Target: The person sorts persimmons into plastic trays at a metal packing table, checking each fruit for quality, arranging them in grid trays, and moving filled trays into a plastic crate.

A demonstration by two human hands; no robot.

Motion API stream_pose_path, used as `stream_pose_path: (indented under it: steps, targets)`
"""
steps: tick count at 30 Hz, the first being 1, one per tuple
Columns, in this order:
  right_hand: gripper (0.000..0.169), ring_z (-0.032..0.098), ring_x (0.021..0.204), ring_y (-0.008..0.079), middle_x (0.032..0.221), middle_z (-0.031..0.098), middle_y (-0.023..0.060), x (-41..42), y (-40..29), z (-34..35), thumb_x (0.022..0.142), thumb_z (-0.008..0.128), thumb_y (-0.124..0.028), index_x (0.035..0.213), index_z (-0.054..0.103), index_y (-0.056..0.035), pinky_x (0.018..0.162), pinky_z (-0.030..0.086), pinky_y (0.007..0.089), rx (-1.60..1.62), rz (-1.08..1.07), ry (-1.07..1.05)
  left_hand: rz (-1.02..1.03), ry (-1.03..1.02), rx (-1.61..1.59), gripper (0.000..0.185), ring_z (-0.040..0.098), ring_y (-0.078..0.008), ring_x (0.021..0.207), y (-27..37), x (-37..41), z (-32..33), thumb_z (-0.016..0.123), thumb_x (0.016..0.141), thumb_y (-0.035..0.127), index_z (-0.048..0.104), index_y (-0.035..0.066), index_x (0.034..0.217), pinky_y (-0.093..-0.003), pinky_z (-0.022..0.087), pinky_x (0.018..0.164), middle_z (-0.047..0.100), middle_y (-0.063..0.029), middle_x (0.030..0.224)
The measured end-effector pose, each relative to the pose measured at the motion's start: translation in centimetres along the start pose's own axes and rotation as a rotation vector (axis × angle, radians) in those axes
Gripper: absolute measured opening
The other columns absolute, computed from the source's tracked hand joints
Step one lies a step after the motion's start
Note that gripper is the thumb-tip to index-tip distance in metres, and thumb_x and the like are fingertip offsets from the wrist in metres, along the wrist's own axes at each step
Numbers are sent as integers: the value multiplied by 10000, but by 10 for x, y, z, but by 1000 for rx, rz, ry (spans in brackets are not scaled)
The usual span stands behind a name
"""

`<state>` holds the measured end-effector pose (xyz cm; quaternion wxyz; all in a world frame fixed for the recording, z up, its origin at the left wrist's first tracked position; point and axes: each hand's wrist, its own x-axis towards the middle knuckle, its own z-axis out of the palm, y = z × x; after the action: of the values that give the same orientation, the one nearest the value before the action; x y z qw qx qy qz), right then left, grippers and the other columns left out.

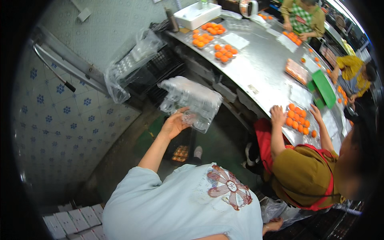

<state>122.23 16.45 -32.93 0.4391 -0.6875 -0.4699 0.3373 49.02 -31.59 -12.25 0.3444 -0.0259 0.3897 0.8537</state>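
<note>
Before me, my left hand [175, 123] grips a stack of clear plastic clamshell fruit trays [192, 103] by its near edge; the lids are raised and overlapping. My right hand [273, 224] is low at the right, beside my pale shirt and against a clear plastic bag [271, 210]; whether it holds the bag cannot be told. Beyond the trays, a steel table [240, 70] bears filled trays of orange fruit [225, 53]. Below my left hand, near my shoe, another tray of fruit [181, 153] sits low in a dark container.
A co-worker in a red apron [303, 174] stands close at right, hands around a fruit tray. Two more people work across the table. Black crates [165, 63] with bagged trays [132, 63] stand by the tiled wall [69, 120]. White boxes [75, 220] are stacked at lower left.
</note>
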Motion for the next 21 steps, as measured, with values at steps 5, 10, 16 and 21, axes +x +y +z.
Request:
stream_pose_path:
  steps: [5, 10, 16, 21]
  targets:
    - [374, 595, 815, 196, 959, 642, 84, -266, -73, 214, 894, 652, -152, 1244, 598, -32, 750, 458, 293, -187, -241, -1112, -21, 60, 96, 280, 691, -252, 1011, 41, 18, -53, 599, 957, 264, 604, 84, 1171, -447, 568, 879, 693, -82, 1086]
    - [843, 580, 1182, 282, 1363, 575, 168, -442, -375, 383, 706, 830, -117, 1456, 454, -36, 994, 450, 329, -77, -654, -1481, -12, 93, 96, 270, 698, -232, 980, 78, 27, -90, 593, 965, 238, 594, 84, 1186, -444, 588, 843, 687, -65, 1062]
    - [1230, 354, 1402, 428, 1585, 278, 210, -559, -467, 525, 525, 949, -290, 1546, 291, -99, 1145, 345, 468, -207, -1361, -1774, 25, 164, 251, 298, 710, -185, 861, 114, 65, -97, 615, 957, 203, 598, 46, 1210, -346, 600, 732, 701, -83, 1015]
    - [1064, 549, 1247, 396, 1431, 504, 211, -591, -473, 611, 615, 920, -322, 1495, 382, -61, 1004, 496, 431, -136, -1319, -1979, 43, 178, 531, 319, 702, -171, 810, 160, 96, -112, 670, 931, 185, 594, 5, 1184, -309, 574, 679, 707, -103, 940]
